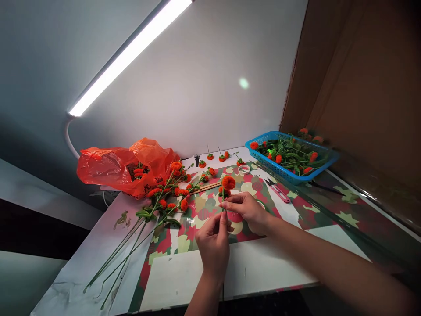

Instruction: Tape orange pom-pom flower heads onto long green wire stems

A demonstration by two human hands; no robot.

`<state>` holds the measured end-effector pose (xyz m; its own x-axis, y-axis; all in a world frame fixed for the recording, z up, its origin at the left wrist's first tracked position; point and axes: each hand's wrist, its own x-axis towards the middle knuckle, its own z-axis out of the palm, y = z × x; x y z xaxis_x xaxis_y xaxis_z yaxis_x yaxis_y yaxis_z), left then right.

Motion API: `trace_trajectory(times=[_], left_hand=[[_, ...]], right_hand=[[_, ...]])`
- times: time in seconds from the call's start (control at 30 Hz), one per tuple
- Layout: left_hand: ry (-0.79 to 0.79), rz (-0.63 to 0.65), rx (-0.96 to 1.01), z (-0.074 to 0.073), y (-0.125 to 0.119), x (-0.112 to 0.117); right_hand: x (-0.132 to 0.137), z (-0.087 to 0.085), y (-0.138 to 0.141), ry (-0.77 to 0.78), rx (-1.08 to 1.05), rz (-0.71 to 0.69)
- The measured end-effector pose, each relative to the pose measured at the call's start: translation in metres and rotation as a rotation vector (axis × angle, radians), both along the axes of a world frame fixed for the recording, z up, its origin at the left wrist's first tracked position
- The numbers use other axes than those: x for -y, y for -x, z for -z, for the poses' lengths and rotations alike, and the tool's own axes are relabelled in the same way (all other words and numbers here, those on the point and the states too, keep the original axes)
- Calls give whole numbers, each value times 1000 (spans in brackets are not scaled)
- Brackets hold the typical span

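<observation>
An orange craft flower (pixel 228 182) on a thin green stem stands upright between my hands at the middle of the table. My left hand (pixel 215 237) pinches the stem low down, thumb pointing up. Just above it, my right hand (pixel 247 211) comes in from the right, its thumb and fingers closed on the stem under the bloom. A second orange bloom shows partly behind the stem. Left of my hands lie several finished-looking orange flowers (pixel 177 192) with long green stems (pixel 123 245) running toward the front left.
A red plastic bag (pixel 108 169) with orange blooms sits at the left. Several short-stemmed flower heads (pixel 210 156) stand along the back, near a tape roll (pixel 244 169). Pink-handled scissors (pixel 279 191) lie right, below a blue basket (pixel 296 176) of flowers and greenery. A lamp (pixel 131 57) hangs overhead.
</observation>
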<state>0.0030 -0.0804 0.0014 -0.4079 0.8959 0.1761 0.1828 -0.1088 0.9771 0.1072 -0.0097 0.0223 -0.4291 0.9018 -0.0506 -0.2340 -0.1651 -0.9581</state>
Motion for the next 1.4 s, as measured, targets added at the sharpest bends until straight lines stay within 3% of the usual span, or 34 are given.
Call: trace_trajectory(times=[0.37,0.7,0.97,1.13,1.23,1.4], left_hand=[[128,165,649,1,0,-11],[164,133,635,1,7,-6],[256,152,432,-16,26,-11],[128,-18,294,-12,22,-9],[88,-17,195,-10,16,-5],[-30,11,-177,-16,13,0]], right_hand=[[-2,10,-2,161,-81,-173],[-4,7,-3,21,23,-93],[-4,4,-4,-87,73,-126],[1,-2,-1,-119,81,-80],[2,-2,-1,-121,74,-69],[1,1,0,-20,94,-81]])
